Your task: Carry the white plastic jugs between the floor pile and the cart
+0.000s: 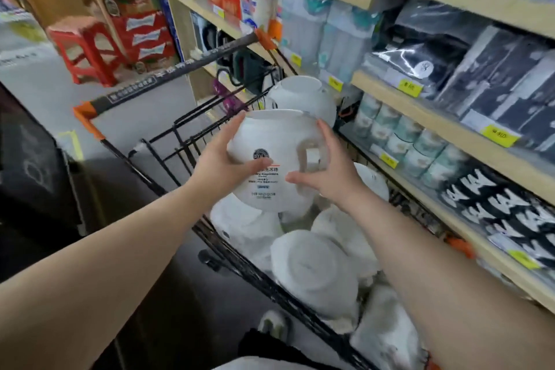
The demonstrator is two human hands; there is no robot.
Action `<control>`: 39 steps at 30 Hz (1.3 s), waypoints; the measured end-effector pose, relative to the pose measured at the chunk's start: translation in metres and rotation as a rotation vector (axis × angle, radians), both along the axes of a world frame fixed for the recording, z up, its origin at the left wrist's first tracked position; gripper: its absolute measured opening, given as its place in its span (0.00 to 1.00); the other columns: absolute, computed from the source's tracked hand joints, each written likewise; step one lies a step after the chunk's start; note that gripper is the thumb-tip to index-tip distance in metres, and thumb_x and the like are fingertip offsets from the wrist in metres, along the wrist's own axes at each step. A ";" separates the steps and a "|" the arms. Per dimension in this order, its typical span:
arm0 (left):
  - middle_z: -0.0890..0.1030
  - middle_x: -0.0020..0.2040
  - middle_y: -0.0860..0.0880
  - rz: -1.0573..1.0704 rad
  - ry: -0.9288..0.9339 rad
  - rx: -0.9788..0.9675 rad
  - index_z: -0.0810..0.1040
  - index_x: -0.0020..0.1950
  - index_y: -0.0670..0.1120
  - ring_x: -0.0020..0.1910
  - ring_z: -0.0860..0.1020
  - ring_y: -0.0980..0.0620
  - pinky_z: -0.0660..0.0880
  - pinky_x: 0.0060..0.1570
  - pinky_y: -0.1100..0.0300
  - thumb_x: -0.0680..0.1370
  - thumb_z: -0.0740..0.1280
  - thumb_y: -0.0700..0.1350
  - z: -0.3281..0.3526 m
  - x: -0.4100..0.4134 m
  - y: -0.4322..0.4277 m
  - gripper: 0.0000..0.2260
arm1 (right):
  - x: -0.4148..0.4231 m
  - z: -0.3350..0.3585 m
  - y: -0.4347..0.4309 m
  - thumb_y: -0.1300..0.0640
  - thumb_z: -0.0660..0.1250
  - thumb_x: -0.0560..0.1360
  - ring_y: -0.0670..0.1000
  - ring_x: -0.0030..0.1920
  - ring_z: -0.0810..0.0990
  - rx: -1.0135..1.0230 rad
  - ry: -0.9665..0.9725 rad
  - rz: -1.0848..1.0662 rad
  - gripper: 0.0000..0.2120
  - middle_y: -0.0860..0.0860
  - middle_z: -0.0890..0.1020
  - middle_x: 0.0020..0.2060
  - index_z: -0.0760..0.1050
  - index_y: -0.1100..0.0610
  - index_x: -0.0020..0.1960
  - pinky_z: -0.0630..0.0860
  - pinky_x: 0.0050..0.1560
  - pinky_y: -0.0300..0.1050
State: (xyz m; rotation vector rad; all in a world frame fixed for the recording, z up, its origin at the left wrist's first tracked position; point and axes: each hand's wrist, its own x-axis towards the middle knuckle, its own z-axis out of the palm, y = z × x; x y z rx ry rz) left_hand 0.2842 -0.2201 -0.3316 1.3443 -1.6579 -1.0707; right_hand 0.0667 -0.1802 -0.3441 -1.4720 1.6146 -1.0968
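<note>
While it hangs above the cart (186,141), the white bowl (279,141) sits between both hands, base toward the camera, a printed label (264,174) showing. At its nine o'clock the left hand (219,159) cups the wall, fingers curled up to the rim; at three o'clock the right hand (327,171) grips the other side, thumb across the base. It looks ceramic: stiff, smooth, probably slippery, weighty and breakable, so opposite walls are the safest hold. At six o'clock more bowls (312,267) lie stacked in the cart; at twelve another bowl (300,96) rests; shelves (435,117) run from one to four o'clock.
</note>
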 end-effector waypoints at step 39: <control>0.75 0.59 0.54 -0.771 -0.086 -0.325 0.76 0.64 0.56 0.52 0.75 0.61 0.72 0.57 0.63 0.75 0.72 0.48 0.029 -0.094 -0.083 0.18 | 0.015 0.046 0.054 0.52 0.69 0.76 0.47 0.49 0.79 -0.014 0.020 -0.951 0.14 0.49 0.81 0.50 0.79 0.56 0.59 0.71 0.50 0.33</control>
